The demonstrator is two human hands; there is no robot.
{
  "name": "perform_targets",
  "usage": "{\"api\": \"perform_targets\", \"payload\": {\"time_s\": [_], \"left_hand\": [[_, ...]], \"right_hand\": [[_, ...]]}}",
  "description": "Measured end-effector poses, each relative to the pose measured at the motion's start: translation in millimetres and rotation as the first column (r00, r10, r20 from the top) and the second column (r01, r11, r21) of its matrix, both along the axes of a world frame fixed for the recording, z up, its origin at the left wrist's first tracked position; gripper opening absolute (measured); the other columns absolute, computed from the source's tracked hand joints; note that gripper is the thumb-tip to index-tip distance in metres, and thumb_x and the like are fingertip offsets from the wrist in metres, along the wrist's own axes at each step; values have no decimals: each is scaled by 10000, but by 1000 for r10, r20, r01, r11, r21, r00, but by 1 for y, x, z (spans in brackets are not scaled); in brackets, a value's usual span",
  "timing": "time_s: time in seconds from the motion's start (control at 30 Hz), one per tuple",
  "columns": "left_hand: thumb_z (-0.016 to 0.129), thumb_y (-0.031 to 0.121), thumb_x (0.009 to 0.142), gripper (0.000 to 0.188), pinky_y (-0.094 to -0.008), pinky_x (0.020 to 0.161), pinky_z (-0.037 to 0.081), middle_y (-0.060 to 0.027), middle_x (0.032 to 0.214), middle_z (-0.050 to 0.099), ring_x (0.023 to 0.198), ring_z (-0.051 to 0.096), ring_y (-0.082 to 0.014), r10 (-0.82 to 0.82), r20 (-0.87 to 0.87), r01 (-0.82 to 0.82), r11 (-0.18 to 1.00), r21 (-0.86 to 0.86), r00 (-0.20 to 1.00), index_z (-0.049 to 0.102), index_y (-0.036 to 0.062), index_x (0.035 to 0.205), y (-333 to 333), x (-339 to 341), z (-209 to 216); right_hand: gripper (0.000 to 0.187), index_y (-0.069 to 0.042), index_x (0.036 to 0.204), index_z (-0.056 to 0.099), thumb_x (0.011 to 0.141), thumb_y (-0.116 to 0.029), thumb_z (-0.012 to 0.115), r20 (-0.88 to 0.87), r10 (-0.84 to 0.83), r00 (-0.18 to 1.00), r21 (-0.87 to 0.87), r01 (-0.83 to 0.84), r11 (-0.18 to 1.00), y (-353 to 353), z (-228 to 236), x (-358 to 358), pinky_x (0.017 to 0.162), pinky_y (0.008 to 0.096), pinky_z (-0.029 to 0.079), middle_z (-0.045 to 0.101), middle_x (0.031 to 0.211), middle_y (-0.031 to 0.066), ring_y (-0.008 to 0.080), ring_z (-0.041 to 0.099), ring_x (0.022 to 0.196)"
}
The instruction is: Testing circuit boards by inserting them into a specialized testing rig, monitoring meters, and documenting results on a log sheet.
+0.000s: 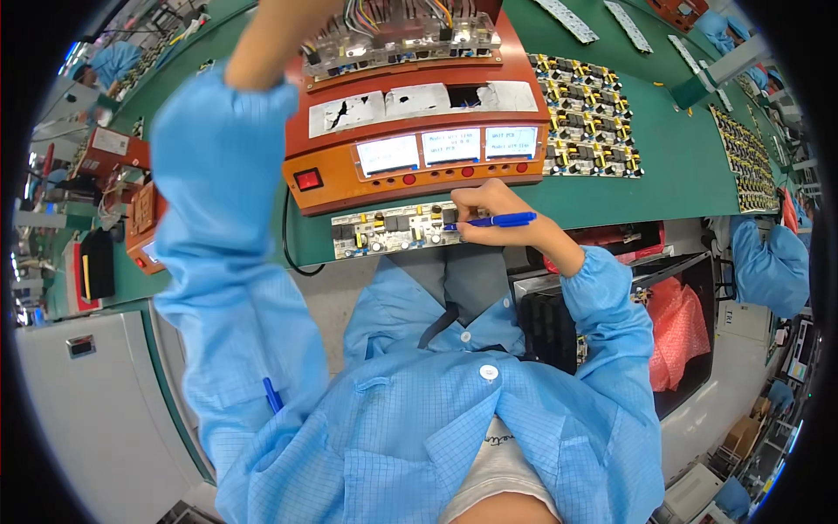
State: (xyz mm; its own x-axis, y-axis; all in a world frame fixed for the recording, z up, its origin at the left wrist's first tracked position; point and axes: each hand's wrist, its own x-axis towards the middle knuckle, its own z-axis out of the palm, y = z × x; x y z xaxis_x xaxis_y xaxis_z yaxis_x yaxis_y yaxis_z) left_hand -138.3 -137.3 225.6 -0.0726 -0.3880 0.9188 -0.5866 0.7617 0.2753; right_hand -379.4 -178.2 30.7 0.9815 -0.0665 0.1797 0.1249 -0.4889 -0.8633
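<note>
My right hand (502, 210) is closed round a blue pen (515, 219), its tip at a white circuit board (384, 229) that lies along the green table's front edge. The board carries black, yellow and silver components. My left arm stretches up over the left side of an orange-red test machine (419, 168). Of my left hand (301, 19), only the part near the wrist shows at the top edge; its fingers are out of sight. Close to it is the machine's clear fixture (406, 48), with coloured wires above. Three small screens (454, 148) glow on the machine's front.
Rows of similar circuit boards (589, 118) lie right of the machine, with another batch (744, 162) farther right. A black cable (286, 236) hangs at the machine's left. Beneath the table at right sits pink bubble wrap (676, 336). Another person's blue sleeve (768, 266) shows at far right.
</note>
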Motion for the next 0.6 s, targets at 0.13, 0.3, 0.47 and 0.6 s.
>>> {"api": "perform_targets", "payload": {"time_s": [0.13, 0.3, 0.47, 0.6], "left_hand": [[661, 51, 777, 423, -364, 1048, 348, -165, 1333, 471, 1225, 467, -269, 320, 18, -319, 935, 156, 947, 511, 23, 1172, 76, -35, -7], [546, 1, 849, 305, -356, 908, 458, -197, 1112, 587, 1009, 601, -256, 467, -33, -466, 884, 21, 884, 476, -6, 1146, 126, -21, -104], [498, -24, 870, 315, -349, 893, 459, -194, 1103, 571, 997, 597, -261, 591, -356, -541, 806, 239, 724, 418, -16, 1174, 193, -28, -171], [462, -10, 895, 279, -340, 842, 476, -169, 1044, 578, 931, 600, -239, 731, -419, -595, 682, 425, 539, 416, -11, 1170, 229, -45, -218]], "right_hand": [[186, 1, 665, 436, 694, -101, 589, -34, 105, 994, -44, -107, 993, 4, -2, 11, 485, 322, 395, 491, 537, 110, 238, 515, 481], [195, -4, 665, 443, 688, -116, 601, -27, 96, 995, -109, -98, 989, 8, -5, 10, 476, 340, 385, 467, 528, 112, 264, 516, 484], [184, -2, 659, 469, 693, -116, 608, 20, 149, 989, -239, -140, 961, 9, -6, 15, 500, 333, 398, 500, 559, 118, 258, 537, 505], [190, -5, 660, 469, 732, -117, 605, -68, 69, 995, 94, -63, 994, 8, -5, 15, 485, 302, 374, 490, 556, 82, 163, 516, 504]]}}
